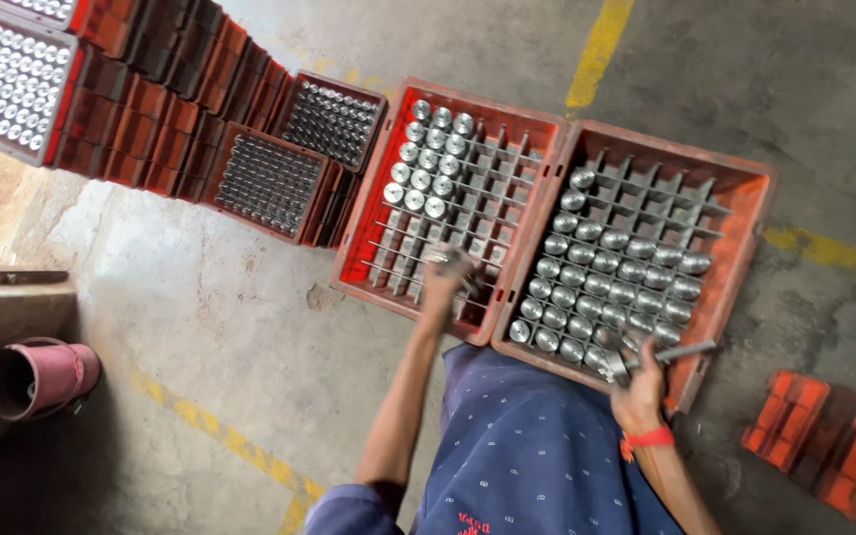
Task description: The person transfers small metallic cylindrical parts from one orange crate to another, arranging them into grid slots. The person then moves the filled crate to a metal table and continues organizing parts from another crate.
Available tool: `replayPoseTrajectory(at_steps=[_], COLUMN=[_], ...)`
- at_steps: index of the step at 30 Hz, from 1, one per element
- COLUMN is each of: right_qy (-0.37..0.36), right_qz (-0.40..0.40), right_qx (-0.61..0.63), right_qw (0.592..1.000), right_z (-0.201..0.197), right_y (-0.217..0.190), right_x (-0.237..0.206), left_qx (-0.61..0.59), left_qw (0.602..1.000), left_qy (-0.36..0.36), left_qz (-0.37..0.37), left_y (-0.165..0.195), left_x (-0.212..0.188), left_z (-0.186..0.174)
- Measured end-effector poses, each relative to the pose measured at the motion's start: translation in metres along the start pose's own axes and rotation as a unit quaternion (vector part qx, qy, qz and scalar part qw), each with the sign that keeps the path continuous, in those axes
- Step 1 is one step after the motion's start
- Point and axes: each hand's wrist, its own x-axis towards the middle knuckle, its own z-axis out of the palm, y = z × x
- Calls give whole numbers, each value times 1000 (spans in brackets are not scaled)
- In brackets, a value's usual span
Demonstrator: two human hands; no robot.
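Gripping shiny metal cylinder [684, 351], right hand [639, 394] fingers clenched; left hand [445, 280] blurred over gridded red crate [374, 228], grip unclear.

Hands [547, 327] over two red crates [547, 124].

I count two red crates in front of me, a left crate [450, 203] and a right crate [636, 248], each divided by a grid. The left one holds about twelve shiny metal cylinders [428, 159]; the right one holds roughly thirty. Two more filled crates [269, 183] lean against the stack. One pink pipe end [37, 376] lies on the floor.
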Motion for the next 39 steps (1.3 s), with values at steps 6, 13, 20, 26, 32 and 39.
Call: replayPoseTrajectory(at_steps=[6, 13, 20, 26, 32, 39], right_qy=[-44, -66, -27, 52, 88, 57], right_qz=[-20, -116, -46, -145, -117, -86], right_qx=[1, -94, -33, 138, 150, 126], right_qw=[999, 987, 998, 978, 978, 987], right_z=[41, 49, 6, -57, -85, -70], right_y=[-30, -59, -55, -72, -60, -29], right_x=[-4, -37, -17, 5, -5, -4], left_qx=[409, 450, 377, 580, 625, 578], left_qw=[890, 829, 813, 754, 729, 691], left_qy=[-178, -331, -443, -283, -117, -39], left_qz=[89, 3, -11, 123, 254, 433], left_y=[-44, -46, -75, -47, 6, 11], left_x=[-90, -110, -100, -18, 110, 92], left_z=[114, 164, 169, 169, 191, 170])
